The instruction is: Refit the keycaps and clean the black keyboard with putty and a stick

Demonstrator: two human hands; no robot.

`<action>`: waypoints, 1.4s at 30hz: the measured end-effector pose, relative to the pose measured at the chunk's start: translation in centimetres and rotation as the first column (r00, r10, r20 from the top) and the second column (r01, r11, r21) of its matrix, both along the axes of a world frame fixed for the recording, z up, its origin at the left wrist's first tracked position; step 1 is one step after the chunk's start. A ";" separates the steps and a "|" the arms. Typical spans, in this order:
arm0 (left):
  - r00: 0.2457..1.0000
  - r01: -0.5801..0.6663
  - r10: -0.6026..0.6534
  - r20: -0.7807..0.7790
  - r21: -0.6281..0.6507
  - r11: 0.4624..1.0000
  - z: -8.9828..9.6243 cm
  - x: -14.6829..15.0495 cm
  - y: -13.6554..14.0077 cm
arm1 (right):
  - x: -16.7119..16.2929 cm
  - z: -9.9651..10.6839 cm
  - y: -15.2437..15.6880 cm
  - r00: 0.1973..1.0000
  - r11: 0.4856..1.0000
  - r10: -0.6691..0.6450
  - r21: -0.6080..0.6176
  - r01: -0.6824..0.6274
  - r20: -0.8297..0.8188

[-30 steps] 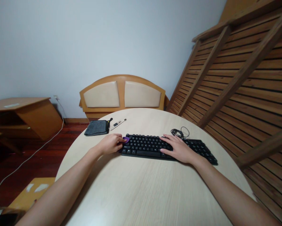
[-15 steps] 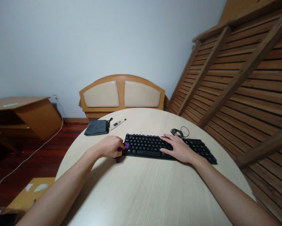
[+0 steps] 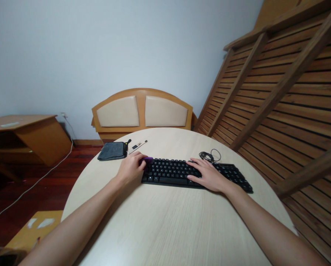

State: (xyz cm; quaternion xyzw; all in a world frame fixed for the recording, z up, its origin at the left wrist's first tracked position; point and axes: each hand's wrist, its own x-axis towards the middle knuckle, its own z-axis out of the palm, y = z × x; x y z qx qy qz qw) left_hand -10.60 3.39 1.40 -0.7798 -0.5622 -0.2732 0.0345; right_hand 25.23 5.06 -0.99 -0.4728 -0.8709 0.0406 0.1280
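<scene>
A black keyboard lies across the round table. At its left end, my left hand is closed on a small purple cloth, pressed against the upper-left corner keys. Most of the cloth is hidden by the fingers. Spread flat over the keyboard's right-middle keys is my right hand, with its fingers apart and nothing gripped. The coiled black cable rests just behind the right hand.
A dark grey pouch and a toothbrush-like stick lie at the table's back left. Beyond the table stands a padded headboard. A slatted wooden panel leans at the right, with a desk at far left.
My left hand has moved up along the keyboard's left edge, from the lower-left keys to the top-left corner, with the purple cloth. My right hand stays in place.
</scene>
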 end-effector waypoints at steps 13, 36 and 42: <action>0.998 0.069 -0.069 -0.001 0.059 0.996 -1.6 0.6 1.0 | 0.0 -0.1 0.1 1.000 1.000 0.007 0.003 -0.007 -0.010; 0.902 0.277 -0.310 -0.301 -0.148 0.949 0.4 0.9 -0.2 | 0.1 -0.2 0.2 1.000 1.000 -0.004 0.003 0.004 -0.030; 0.844 0.403 -0.468 -0.262 -0.266 0.876 2.2 0.1 -1.4 | 0.1 -0.2 0.1 1.000 1.000 0.002 0.013 -0.001 -0.031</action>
